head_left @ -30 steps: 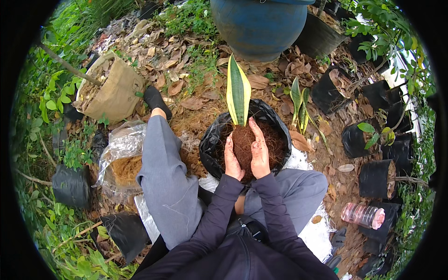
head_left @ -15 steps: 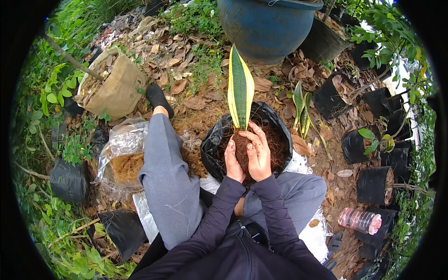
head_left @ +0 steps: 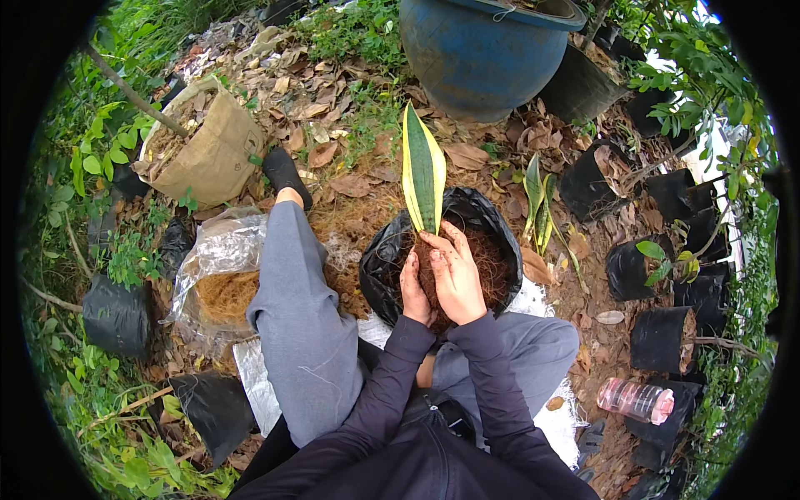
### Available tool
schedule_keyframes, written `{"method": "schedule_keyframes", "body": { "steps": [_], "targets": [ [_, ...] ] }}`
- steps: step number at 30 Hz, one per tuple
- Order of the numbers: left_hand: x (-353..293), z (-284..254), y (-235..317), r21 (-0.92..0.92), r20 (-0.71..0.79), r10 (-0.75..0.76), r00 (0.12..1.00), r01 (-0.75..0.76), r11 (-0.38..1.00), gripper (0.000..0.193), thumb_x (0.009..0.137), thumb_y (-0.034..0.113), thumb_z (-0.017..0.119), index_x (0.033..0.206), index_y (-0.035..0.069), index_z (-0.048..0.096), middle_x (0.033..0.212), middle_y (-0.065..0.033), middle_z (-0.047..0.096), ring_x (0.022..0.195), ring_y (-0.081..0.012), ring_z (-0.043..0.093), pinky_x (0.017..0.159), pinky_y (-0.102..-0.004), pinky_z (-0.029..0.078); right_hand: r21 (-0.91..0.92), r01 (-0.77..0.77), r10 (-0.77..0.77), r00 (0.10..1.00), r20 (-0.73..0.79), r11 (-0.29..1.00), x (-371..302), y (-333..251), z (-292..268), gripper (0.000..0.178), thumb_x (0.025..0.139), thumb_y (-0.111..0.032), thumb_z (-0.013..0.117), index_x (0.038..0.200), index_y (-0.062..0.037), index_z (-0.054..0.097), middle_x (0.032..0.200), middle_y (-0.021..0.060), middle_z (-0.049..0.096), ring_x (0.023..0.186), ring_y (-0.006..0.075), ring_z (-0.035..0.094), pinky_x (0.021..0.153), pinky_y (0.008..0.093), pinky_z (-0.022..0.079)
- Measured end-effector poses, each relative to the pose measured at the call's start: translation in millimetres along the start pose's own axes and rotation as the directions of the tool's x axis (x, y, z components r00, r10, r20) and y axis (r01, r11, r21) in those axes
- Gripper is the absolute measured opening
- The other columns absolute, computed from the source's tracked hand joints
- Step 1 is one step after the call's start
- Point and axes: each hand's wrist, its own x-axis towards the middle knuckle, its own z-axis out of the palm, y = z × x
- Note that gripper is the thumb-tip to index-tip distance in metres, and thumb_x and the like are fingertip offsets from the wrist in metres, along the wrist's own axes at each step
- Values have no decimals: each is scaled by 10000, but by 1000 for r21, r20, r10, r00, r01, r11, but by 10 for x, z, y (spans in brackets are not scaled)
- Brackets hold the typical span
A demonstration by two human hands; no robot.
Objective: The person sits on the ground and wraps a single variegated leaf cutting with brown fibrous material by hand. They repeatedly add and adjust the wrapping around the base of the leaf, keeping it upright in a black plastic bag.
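A snake plant cutting (head_left: 424, 175), one broad green leaf with yellow edges, stands upright over a black plastic grow bag (head_left: 379, 271). Around its base is a brown clump of fibrous soil (head_left: 428, 271). My left hand (head_left: 415, 290) cups the left side of that clump, fingers pointing away from me. From the right, my right hand (head_left: 455, 275) wraps the clump, its fingertips at the leaf's foot. Dirt covers the fingers of both hands. More soil and loose fibres show inside the bag to the right; the clump's underside is hidden.
Another snake plant (head_left: 540, 204) grows right of the bag. An open clear plastic sack holds coconut fibre (head_left: 227, 296) at left. Beyond are a tan sack planter (head_left: 208, 154) and a large blue pot (head_left: 479, 62). A pink-lidded bottle (head_left: 635, 400) lies among black grow bags at right.
The leaf has come slightly lower and tilts a little more left. My right hand's fingers have shifted left, closer over the leaf's base. The whole view has moved slightly.
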Motion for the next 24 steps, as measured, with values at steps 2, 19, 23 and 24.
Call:
{"method": "schedule_keyframes", "body": {
  "steps": [2,19,23,24],
  "targets": [
    [18,6,53,12,1,10,1000,-10,1000,469,1009,318,431,1339,-13,472,1242,-108,584,1120,-191,583,962,-326,466,200,94,-82,994,-70,975,-13,116,-37,599,1022,-468,303,1385,-20,465,1484,188,358,1376,295,347,1140,418,248],
    [-121,473,233,785,617,257,744,-602,-143,665,882,390,538,1436,48,402,1481,-195,367,1411,-379,277,1159,-500,168,974,-159,519,853,52,163,-247,472,66,577,968,-384,443,1442,-60,390,1448,119,445,1295,262,462,1104,391,338],
    [-122,477,146,762,637,219,739,-647,-30,534,839,233,610,1334,54,521,1403,-154,475,1362,-347,384,1145,-474,244,982,-79,389,921,6,172,-302,519,54,442,988,-334,446,1310,-44,526,1289,91,584,1174,221,548,1031,346,404],
    [-112,472,114,761,633,257,730,-648,-35,460,827,145,614,1272,40,557,1332,-149,535,1319,-334,445,1126,-454,297,986,-70,415,910,2,150,-327,524,71,430,980,-304,467,1315,-41,522,1281,92,586,1164,207,548,1023,333,408]
  ]
}}
